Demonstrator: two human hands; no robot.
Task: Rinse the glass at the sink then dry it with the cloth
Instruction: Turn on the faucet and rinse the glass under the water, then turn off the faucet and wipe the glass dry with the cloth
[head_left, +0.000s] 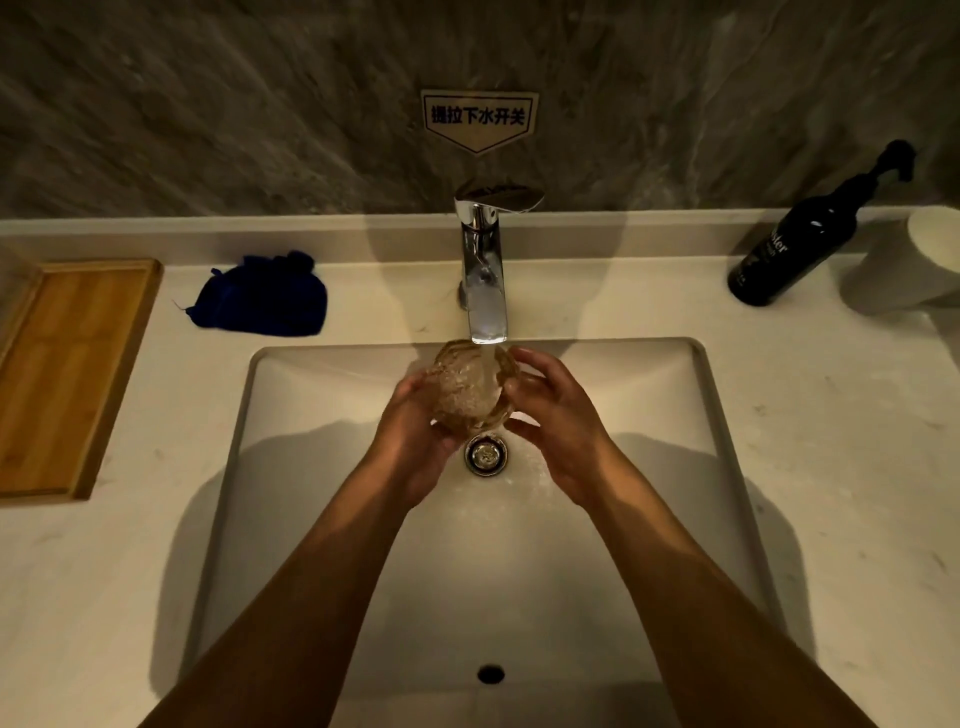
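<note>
A clear textured glass (470, 387) is held tilted under the chrome tap (485, 270), and running water pours into its mouth. My left hand (415, 436) grips the glass from the left and below. My right hand (556, 415) cups its right side, fingers spread around the rim. Both hands hover over the white sink (675, 395), just above the metal drain (485, 454). A crumpled dark blue cloth (262, 293) lies on the counter, left of the tap.
A wooden tray (67, 374) sits on the counter at the far left. A dark pump bottle (800, 244) and a white cup (930, 244) stand at the back right. A sign (478, 119) hangs on the stone wall above the tap.
</note>
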